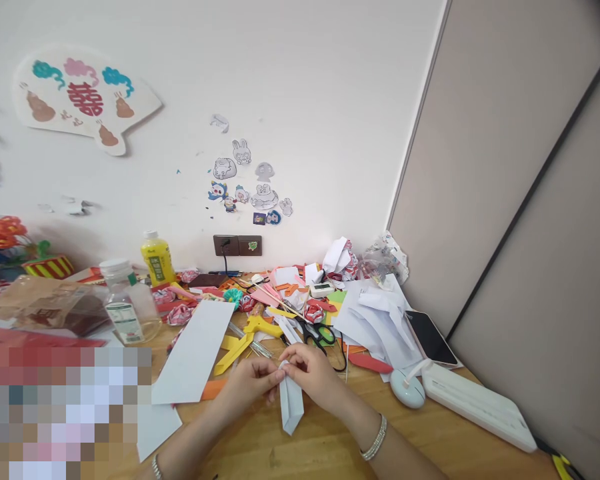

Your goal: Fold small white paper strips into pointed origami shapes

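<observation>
A narrow piece of folded white paper [292, 407] hangs between my hands over the wooden table, its pointed lower end toward me. My left hand [254, 385] pinches its upper end from the left, thumb on top. From the right, my right hand [311, 375] grips the same end with thumb and fingers, the fingertips of both hands almost touching. Just beyond them lie black-handled scissors [317, 333] and a yellow glue gun [263, 326]. A flat white paper strip [197, 353] rests left of my left hand.
Coloured paper scraps cover the table's back. A clear jar [124, 303] and yellow bottle [157, 260] stand at left. White sheets [367, 320], a tablet-like dark-screened device [431, 339], a pale mouse-shaped object [407, 389] and a long white case [477, 405] lie at right.
</observation>
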Demonstrator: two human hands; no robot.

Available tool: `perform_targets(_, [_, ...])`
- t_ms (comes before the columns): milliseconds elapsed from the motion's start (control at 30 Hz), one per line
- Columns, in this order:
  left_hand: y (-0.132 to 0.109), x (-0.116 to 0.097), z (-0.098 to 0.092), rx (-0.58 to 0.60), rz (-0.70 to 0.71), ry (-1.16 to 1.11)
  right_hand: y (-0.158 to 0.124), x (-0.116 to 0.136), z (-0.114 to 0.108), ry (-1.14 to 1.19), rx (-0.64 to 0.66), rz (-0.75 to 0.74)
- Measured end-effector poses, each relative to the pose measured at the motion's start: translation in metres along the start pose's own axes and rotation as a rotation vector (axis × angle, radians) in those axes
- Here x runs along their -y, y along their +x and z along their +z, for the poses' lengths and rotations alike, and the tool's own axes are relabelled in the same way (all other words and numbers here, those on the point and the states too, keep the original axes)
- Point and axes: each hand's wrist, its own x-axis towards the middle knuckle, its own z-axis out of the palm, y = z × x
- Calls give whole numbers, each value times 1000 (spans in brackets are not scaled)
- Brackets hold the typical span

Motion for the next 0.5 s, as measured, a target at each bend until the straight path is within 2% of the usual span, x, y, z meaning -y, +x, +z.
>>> perform_targets(200, [-2, -1, 3, -45, 52, 30, -1, 3, -1, 27, 14, 5])
perform_targets(367, [-3, -2, 5, -136, 73, 42, -2, 2, 1, 9, 14, 22])
perform_targets(500, [-3, -3, 4, -110, 70, -52, -1, -1, 3, -19, 14, 60])
